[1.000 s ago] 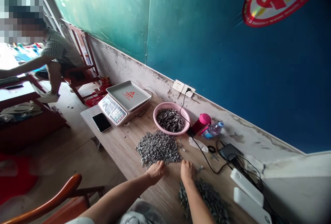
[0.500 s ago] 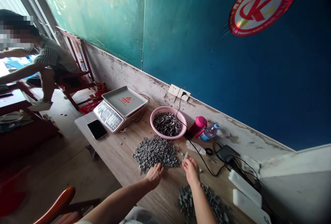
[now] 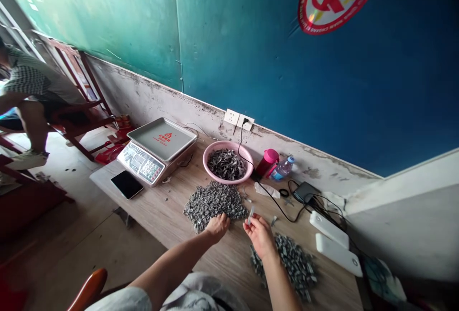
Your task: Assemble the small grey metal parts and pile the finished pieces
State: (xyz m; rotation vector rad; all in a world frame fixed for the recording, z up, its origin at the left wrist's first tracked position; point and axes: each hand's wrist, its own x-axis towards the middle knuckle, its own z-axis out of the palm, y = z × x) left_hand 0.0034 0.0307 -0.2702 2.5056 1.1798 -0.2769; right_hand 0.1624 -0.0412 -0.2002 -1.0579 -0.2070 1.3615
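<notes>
My left hand [image 3: 218,227] rests at the near edge of a heap of small grey pieces [image 3: 213,203], its fingers bent down onto them; whatever its fingertips hold is hidden. Just to the right, my right hand [image 3: 261,237] is raised over the table with a small pale, translucent strip [image 3: 250,215] pinched upright between thumb and fingers. A second pile of grey pieces [image 3: 292,263] lies beneath and right of my right forearm. Behind the first heap stands a pink basin [image 3: 206,161] filled with dark curved scraps.
A scale [image 3: 161,139] and a black phone [image 3: 126,184] sit at the left. Toward the wall are a pink flask [image 3: 267,162], a water bottle [image 3: 283,168], cables and a black adapter [image 3: 304,192]. White devices [image 3: 339,255] lie right. A person [image 3: 28,81] sits far left.
The view has shifted, so the seated person is farther toward the left edge. My left hand remains at the heap, and my right hand still holds the pale strip.
</notes>
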